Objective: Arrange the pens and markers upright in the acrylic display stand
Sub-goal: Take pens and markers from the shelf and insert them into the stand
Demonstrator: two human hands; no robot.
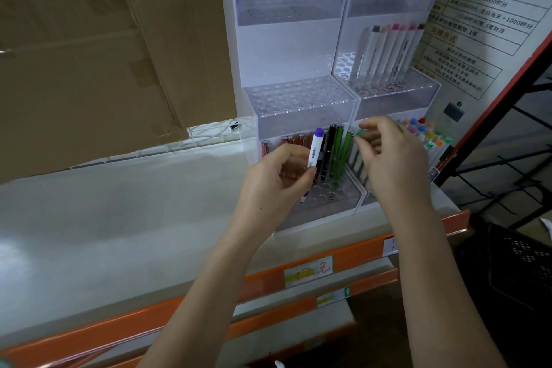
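While the left hand (279, 175) pinches a purple-capped marker (315, 150) over the stand (286, 51), the right hand (388, 158) pinches a green-capped marker (360, 132); lower tier: red, black, green pens (337, 152).

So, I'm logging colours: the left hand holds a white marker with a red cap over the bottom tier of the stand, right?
Not quite: in the head view the left hand holds a white marker whose cap is purple, not red. It is over the stand's bottom tier.
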